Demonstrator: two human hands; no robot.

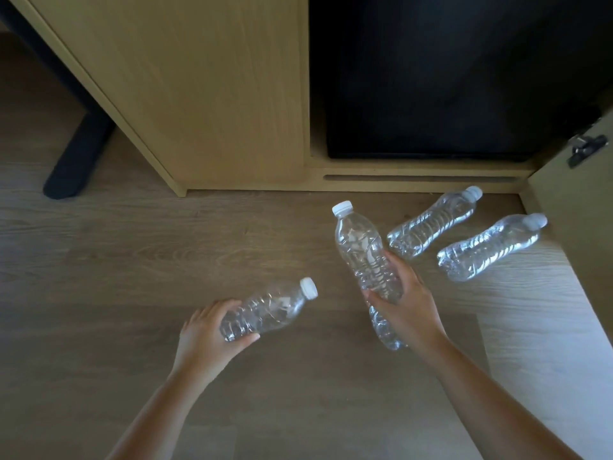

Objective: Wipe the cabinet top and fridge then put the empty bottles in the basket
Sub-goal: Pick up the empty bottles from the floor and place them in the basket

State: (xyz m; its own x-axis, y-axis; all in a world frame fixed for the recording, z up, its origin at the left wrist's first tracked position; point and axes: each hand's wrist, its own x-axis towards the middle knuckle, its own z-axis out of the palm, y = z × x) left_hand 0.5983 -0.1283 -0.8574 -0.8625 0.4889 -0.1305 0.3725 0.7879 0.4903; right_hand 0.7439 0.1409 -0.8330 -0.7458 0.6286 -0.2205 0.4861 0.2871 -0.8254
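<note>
My left hand (205,340) is closed around the base of a small clear empty bottle (275,308) with a white cap that points up and right. A larger clear bottle (360,250) is gripped at its middle by my right hand (409,310), cap pointing away from me. Two more empty bottles lie on the floor to the right, one (431,224) nearer the cabinet and one (487,249) beside the open door. The black fridge (447,78) sits inside the wooden cabinet (205,94). No basket is in view.
An open cabinet door (577,207) with a metal hinge (585,149) stands at the right edge. A black furniture leg (76,157) rests on the wood floor (132,260) at the left.
</note>
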